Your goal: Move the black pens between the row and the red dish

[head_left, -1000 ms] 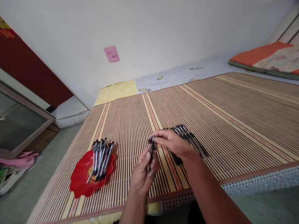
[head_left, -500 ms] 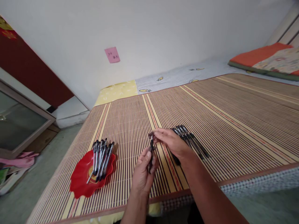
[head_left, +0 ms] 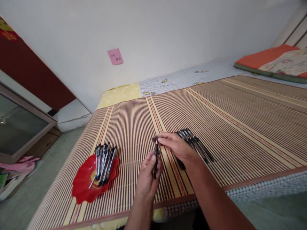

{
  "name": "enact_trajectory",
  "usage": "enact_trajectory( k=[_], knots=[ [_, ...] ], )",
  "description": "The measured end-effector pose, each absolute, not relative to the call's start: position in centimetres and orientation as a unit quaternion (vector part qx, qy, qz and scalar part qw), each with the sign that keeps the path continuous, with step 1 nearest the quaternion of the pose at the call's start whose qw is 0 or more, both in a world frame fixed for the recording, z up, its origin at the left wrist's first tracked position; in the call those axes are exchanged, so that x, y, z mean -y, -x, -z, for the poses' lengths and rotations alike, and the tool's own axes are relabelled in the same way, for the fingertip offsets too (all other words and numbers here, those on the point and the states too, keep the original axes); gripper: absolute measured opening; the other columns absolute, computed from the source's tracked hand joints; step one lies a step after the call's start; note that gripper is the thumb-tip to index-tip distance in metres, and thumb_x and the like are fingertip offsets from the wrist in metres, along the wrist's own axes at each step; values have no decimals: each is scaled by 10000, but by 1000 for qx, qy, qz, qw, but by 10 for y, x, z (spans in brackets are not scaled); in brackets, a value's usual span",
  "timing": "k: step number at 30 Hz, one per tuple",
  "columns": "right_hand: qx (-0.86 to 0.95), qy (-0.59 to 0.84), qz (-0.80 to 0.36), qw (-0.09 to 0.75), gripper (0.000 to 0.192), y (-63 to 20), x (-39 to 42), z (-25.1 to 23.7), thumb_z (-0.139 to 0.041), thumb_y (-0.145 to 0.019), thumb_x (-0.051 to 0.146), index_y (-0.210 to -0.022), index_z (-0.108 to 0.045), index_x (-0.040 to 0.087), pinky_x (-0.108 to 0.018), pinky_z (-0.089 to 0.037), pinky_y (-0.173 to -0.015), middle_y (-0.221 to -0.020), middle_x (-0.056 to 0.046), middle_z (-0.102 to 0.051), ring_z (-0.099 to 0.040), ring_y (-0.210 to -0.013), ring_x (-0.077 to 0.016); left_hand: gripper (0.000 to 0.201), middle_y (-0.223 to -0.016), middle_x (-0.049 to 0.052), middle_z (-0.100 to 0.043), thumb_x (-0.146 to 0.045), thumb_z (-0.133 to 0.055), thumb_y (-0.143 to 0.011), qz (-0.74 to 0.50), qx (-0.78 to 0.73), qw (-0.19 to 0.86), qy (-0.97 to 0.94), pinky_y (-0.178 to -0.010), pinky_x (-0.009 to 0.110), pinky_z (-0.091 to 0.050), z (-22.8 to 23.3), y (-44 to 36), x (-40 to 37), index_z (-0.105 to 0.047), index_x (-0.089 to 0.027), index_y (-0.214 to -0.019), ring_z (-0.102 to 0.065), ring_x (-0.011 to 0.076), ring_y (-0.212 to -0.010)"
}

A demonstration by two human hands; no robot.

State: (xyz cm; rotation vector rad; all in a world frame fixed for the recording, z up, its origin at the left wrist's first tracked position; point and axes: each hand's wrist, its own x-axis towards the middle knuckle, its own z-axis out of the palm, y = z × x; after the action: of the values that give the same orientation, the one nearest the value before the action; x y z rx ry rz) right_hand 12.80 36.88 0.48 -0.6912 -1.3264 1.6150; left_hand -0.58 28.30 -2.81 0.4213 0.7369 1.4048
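Left hand (head_left: 148, 177) is gripping the barrel of an upright black pen (head_left: 155, 159) while the right hand (head_left: 175, 145) is pinching its top (above the striped bamboo mat (head_left: 240, 121)), between a red dish (head_left: 82, 187) of pens and a loose pen row (head_left: 195, 145).

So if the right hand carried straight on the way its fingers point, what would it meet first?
The right hand points leftward across the mat; its fingers already pinch the pen top. Beyond that, the striped mat looks free; the red dish probably lies nearer the person than that line.
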Motion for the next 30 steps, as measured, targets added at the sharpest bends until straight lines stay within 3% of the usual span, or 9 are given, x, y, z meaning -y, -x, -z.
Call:
enact_trajectory(
  k=[6, 12, 19, 24, 30],
  knots=[
    [507, 326, -652, 460, 236, -125, -369, -4, -819, -680, 376, -738, -677, 196, -292, -451, -739, -704, 24, -602, -545, -693, -130, 344, -661, -29, -538, -270, -831, -759, -618, -330, 687, -193, -424, 141, -302, 30, 4, -282, -629, -138, -1005, -421, 48, -496],
    [525, 293, -662, 447, 209, -129, -368, -7, -711, -778, 402, -816, -711, 197, -321, -458, -810, -836, -35, -674, -601, -823, -170, 364, -722, -20, -565, -262, -852, -730, -620, -334, 687, -178, -448, 142, -349, 30, 5, -282, -623, -150, -990, -446, 43, -510],
    [519, 331, -646, 453, 271, -127, -367, -8, -763, -734, 435, -717, -636, 197, -287, -452, -710, -692, 26, -573, -539, -686, -130, 381, -732, -19, -568, -261, -843, -743, -625, -344, 677, -182, -453, 148, -344, 33, 4, -282, -618, -149, -1029, -449, 46, -518],
    [549, 294, -642, 447, 176, -128, -368, -7, -718, -769, 374, -821, -694, 207, -321, -458, -846, -824, -26, -665, -606, -855, -171, 355, -678, -36, -536, -272, -834, -756, -621, -336, 682, -191, -435, 146, -308, 32, 4, -282, -619, -152, -1011, -421, 47, -500],
    [542, 330, -634, 443, 227, -127, -369, -6, -754, -716, 397, -751, -645, 202, -284, -442, -711, -731, 16, -589, -535, -714, -138, 379, -712, -25, -579, -281, -869, -709, -635, -372, 648, -198, -509, 147, -383, 28, -1, -280, -658, -164, -1001, -483, 53, -555]
  ],
)
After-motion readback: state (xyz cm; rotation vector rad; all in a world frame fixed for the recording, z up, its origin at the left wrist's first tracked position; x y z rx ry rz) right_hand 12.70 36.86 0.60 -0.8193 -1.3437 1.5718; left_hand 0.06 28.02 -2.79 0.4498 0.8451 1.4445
